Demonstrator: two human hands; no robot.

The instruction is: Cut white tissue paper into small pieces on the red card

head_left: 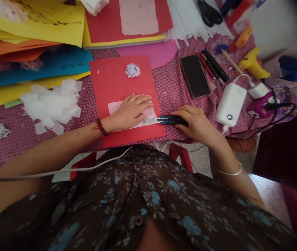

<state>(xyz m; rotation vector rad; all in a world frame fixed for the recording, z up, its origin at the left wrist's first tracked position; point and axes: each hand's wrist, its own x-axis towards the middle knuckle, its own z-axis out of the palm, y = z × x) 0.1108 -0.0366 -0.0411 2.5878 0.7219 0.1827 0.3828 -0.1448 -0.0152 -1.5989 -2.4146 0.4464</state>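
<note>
My left hand (130, 111) lies flat, fingers stretched out, over a piece of thin white paper (114, 106) on a red sheet (119, 87). In my right hand (197, 122) is a black and blue utility knife (173, 120), its blade pointing left. The blade tip meets a whitish folded strip (151, 120) at the paper's lower right, beside my left fingers. Whether the blade goes under or into the strip I cannot tell. Higher on the red sheet sits a small clump of white and blue shreds (132, 70).
A heap of torn white tissue (53, 104) and stacked coloured sheets (38, 69) lie to the left. On the right are a phone (195, 76), several pens (215, 66), a white power bank (231, 104), a yellow glue gun (254, 64) and cables. Black-handled scissors (210, 14) rest at the back.
</note>
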